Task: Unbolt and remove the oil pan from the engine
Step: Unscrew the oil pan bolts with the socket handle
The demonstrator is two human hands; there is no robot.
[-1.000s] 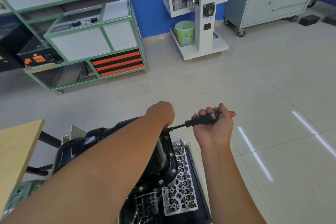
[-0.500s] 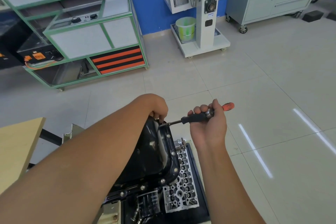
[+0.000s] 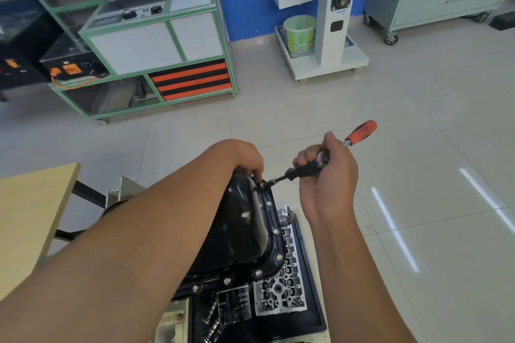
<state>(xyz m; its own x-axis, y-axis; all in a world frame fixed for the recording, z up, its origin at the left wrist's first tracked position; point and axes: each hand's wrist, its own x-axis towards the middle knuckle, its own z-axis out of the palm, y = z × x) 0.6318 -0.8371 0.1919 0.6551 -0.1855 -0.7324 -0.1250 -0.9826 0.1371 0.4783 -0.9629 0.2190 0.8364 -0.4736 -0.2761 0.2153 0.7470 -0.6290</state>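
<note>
I see my right hand (image 3: 326, 175) gripping the ratchet (image 3: 320, 163), its orange handle end sticking out past my thumb and its extension tip seated on a bolt (image 3: 262, 184) at the far corner of the black oil pan (image 3: 245, 220). My left hand (image 3: 242, 157) rests on that corner, fingers (image 3: 257, 174) curled beside the bolt. A wooden table (image 3: 25, 220) sits at left

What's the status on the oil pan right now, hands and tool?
Right hand grips ratchet, tip on corner bolt. Left hand fingers at that bolt. Oil pan still on engine, flange bolts in. Nothing blocking.
</note>
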